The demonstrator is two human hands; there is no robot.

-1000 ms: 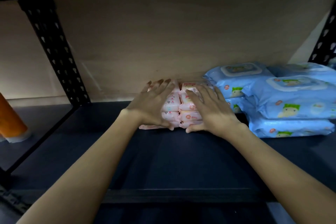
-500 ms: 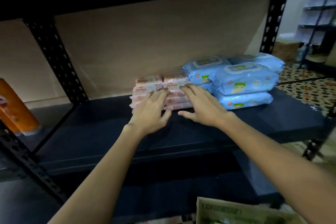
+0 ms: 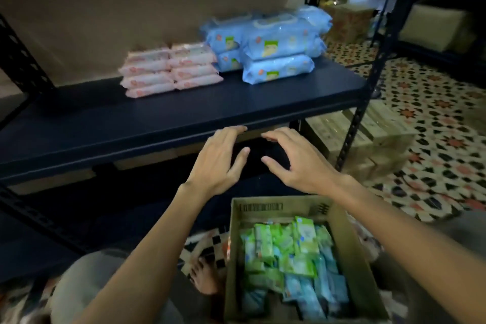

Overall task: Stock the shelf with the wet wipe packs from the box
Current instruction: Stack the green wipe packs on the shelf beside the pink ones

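pink packs (image 3: 171, 71) stacked on shelf (image 3: 157, 116) (green packs (image 3: 286, 252) boxed)

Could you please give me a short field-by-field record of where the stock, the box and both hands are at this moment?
shelf: dark board, stock at the back
pink packs: two stacks side by side, left of the blue ones
blue packs: bigger, stacked at the shelf's right end
box: open, on the floor, holds green and blue packs
left hand: empty, fingers relaxed, in front of the shelf edge
right hand: empty, fingers relaxed, above the box
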